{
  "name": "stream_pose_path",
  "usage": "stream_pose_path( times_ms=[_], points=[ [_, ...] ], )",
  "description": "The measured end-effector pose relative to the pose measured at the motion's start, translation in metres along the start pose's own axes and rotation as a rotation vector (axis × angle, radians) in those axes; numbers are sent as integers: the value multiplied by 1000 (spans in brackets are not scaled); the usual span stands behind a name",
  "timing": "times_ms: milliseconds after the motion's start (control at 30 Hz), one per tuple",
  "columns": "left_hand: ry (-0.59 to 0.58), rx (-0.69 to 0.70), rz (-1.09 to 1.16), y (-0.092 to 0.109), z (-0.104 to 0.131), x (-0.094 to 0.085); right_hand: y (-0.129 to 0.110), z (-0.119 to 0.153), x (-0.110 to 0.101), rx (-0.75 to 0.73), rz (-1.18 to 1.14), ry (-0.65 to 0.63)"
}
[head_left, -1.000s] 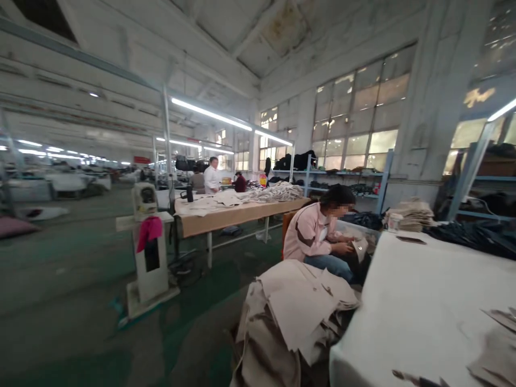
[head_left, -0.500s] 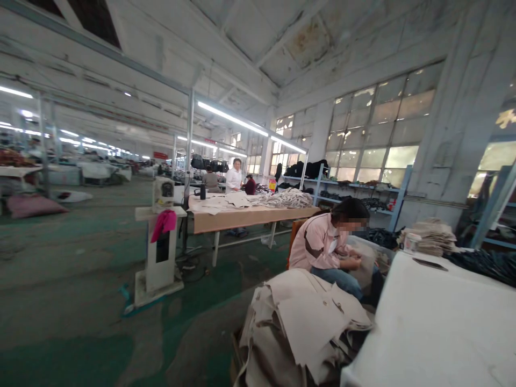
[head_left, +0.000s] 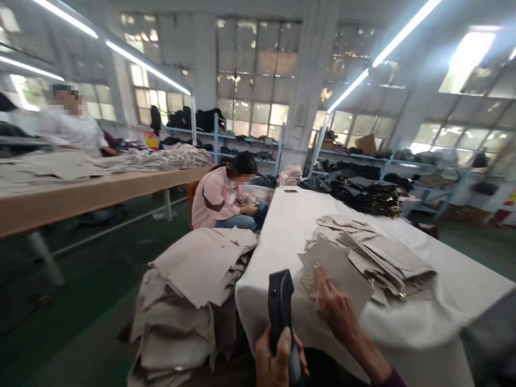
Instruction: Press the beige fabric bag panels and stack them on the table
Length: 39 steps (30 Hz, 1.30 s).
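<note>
My left hand [head_left: 278, 357] is wrapped round the grip of a black handheld device [head_left: 281, 301], held upright at the table's near edge; its exact kind I cannot make out. To its right, my right hand [head_left: 338, 309] has its fingertips closed on the edge of a flat beige fabric piece [head_left: 338, 269], close to a small metal fitting. This piece lies over the left part of a heap of beige fabric pieces [head_left: 387, 252], some folded and some with shiny metal fittings, on the white-covered table [head_left: 290, 226].
A tall stack of beige fabric pieces [head_left: 193, 263] stands left of the table. Beyond it a seated person in a pink jacket [head_left: 213, 196] handles something. Black goods [head_left: 358, 193] are piled at the table's far side. Another person [head_left: 76, 123] stands behind a long table [head_left: 121, 185] at left.
The view has swung right and down towards the white table. Both my hands have come into view, the left with the black device and the right at the beige fabric.
</note>
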<state>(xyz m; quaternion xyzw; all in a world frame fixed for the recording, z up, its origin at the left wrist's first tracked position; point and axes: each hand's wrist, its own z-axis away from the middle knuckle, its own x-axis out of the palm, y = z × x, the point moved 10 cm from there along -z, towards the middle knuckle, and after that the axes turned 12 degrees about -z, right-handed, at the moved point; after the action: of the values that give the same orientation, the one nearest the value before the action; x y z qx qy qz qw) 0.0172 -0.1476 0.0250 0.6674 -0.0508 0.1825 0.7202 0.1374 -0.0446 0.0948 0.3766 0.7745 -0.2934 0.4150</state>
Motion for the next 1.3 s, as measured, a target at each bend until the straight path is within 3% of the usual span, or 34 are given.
stream_pose_path(
  times_ms=[133,367,500,700,867,1100,1300],
  points=[
    [23,80,-14,-1,-9,-4,-3,16,15,-27,23,-137],
    [56,10,-41,-12,-12,-5,-12,-20,-18,-73,29,-41],
    [76,-12,-58,-15,-14,-9,-12,-37,-8,-107,-32,-68],
    [73,-19,-52,-15,-15,-11,2,-54,10,-24,-185,-101],
    [40,-27,-22,-18,-14,-4,4,-54,16,26,-374,-136],
    [-44,-20,-36,-24,-11,18,-8,-49,9,41,-657,-179],
    [-101,34,-31,-17,-16,35,-4,-41,5,73,-929,-296]
  ],
)
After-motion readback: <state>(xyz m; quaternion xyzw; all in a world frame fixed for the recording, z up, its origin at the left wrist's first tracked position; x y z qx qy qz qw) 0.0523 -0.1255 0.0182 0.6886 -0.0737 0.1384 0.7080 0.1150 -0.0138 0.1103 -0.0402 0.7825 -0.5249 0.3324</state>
